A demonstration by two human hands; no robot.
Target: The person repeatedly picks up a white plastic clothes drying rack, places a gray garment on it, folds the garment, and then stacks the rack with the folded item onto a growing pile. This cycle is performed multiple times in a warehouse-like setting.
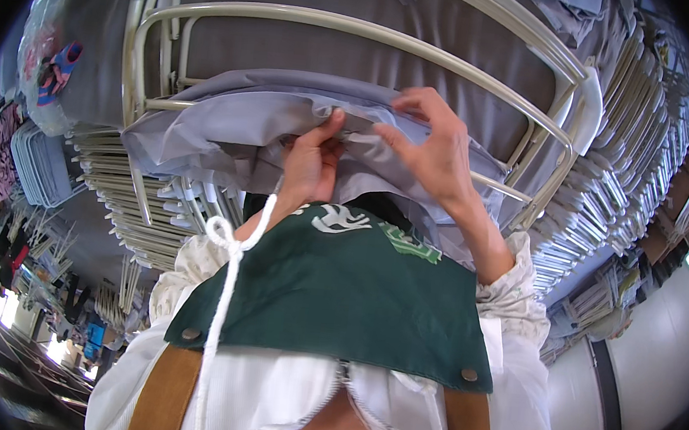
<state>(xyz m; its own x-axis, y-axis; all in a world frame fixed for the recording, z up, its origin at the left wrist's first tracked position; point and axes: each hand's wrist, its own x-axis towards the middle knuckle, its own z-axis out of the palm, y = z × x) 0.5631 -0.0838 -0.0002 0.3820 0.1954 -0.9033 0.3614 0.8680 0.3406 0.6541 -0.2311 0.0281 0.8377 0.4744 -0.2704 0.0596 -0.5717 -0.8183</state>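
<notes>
Grey fabric (229, 125) lies bunched along the lower bar of a cream metal tube frame (314, 18) in front of me. My left hand (310, 162) is closed on a fold of this fabric, with the thumb pressed up against a small rolled bit of its edge. To its right, my right hand (434, 149) is held over the cloth, thumb and forefinger apart and the other fingers curved. Nothing shows between those fingers. Part of the fabric hangs down behind my hands and the green apron (337, 289).
Stacks of cream tube frames (613, 183) stand at the right, and more stacked frames (123, 185) at the left. Grey fabric panels (244, 56) lie behind the near frame. A clear plastic bag (40, 61) with colourful items hangs at the upper left.
</notes>
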